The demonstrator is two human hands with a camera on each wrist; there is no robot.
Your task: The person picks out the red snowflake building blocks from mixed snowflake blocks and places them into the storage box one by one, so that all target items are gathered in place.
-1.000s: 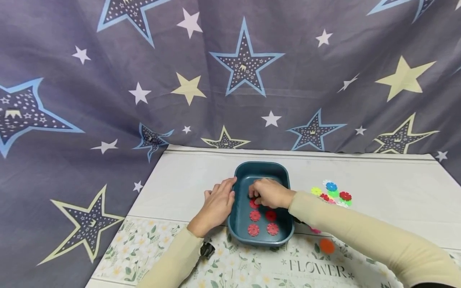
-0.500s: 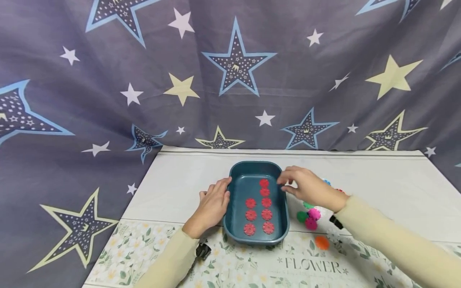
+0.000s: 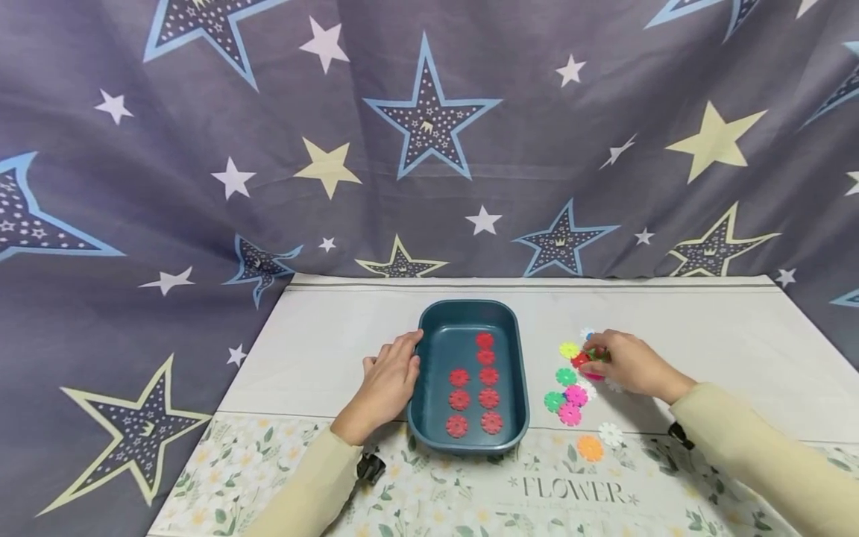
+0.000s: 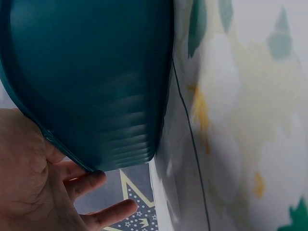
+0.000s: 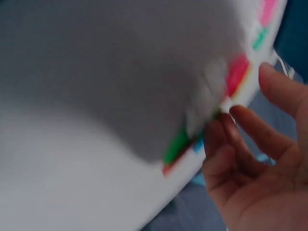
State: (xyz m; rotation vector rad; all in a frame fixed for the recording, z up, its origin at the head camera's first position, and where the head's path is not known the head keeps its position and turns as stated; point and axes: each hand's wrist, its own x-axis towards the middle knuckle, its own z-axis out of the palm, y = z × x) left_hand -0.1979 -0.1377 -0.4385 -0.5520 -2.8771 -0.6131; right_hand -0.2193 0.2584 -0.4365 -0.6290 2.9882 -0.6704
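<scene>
A dark teal rectangular tray [image 3: 416,388] sits on the table with several red notched plastic discs [image 3: 488,376] lying flat inside in two columns. My left hand [image 3: 384,384] rests at its left side, fingertips at the rim; in the left wrist view, the fingers of that hand [image 4: 38,178] lie loosely along the tray's edge [image 4: 72,156]. To the right, my right hand [image 3: 634,364] reaches over a loose group of coloured notched discs [image 3: 566,377]. Thumb and forefinger of that hand [image 5: 264,144] stand apart in the blurred right wrist view, with nothing visibly held between them.
An orange disc [image 3: 590,448] and a white disc [image 3: 611,434] lie nearer the front, on the flowered part of the table cover [image 3: 456,492]. A star-patterned curtain [image 3: 429,216] hangs behind the table and along its left side.
My right hand has left the tray's inside and moved right to the loose discs. Red discs once covered by it now show in the tray. The left hand stays at the rim.
</scene>
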